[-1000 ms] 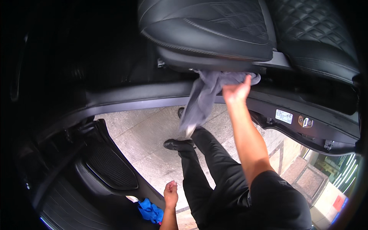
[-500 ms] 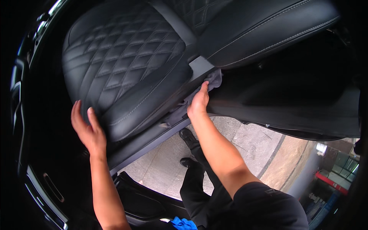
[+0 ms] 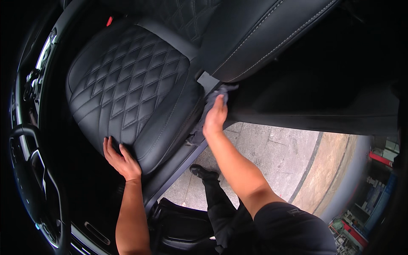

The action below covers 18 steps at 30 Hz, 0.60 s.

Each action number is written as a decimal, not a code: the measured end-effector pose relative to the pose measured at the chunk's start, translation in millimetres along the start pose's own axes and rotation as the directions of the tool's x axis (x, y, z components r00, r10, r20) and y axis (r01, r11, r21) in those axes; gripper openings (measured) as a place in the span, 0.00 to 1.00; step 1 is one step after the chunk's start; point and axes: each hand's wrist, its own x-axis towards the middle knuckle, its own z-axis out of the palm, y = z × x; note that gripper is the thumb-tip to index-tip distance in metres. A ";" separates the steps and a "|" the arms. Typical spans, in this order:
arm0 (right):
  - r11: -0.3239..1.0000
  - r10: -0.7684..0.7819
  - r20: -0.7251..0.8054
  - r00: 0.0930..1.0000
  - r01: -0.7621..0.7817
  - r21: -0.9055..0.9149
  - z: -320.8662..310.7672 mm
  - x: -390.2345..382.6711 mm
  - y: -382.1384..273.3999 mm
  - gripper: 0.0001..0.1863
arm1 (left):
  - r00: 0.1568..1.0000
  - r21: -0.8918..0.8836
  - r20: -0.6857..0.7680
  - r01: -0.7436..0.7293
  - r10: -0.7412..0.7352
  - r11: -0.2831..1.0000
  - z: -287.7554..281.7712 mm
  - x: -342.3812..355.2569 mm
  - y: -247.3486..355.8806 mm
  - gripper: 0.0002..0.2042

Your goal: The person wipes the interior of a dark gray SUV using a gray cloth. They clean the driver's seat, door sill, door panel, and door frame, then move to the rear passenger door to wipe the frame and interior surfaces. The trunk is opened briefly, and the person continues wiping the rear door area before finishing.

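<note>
A black leather car seat with diamond quilting on its cushion (image 3: 136,85) fills the upper middle. My left hand (image 3: 123,161) rests on the cushion's front edge with its fingers apart, holding nothing. Between the seat's outer side and the door sill (image 3: 176,170) is a crumpled grey cloth (image 3: 210,102). My right hand (image 3: 215,117) grips this cloth and presses it toward the seat's side, close to the grey plastic trim (image 3: 208,80) below the backrest. Its thumb points upward; the other fingers are mostly hidden.
The seat backrest (image 3: 259,38) rises at upper right. A steering wheel (image 3: 57,187) stands at far left, and a red seat-belt buckle (image 3: 109,21) shows beyond the cushion. Below the sill lies grey paving (image 3: 272,157), with my shoe (image 3: 204,172) on it.
The view has shifted, bringing the steering wheel and red buckle into sight. My left hand now sits farther onto the cushion's front edge. My right hand stays with the cloth at the seat's side.
</note>
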 end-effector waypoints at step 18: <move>0.978 -0.194 -0.003 0.981 0.193 -0.076 15.9 19.1 6.1 0.31 | 0.997 0.073 -0.033 -0.070 0.072 0.995 9.8 1.5 -2.4 0.24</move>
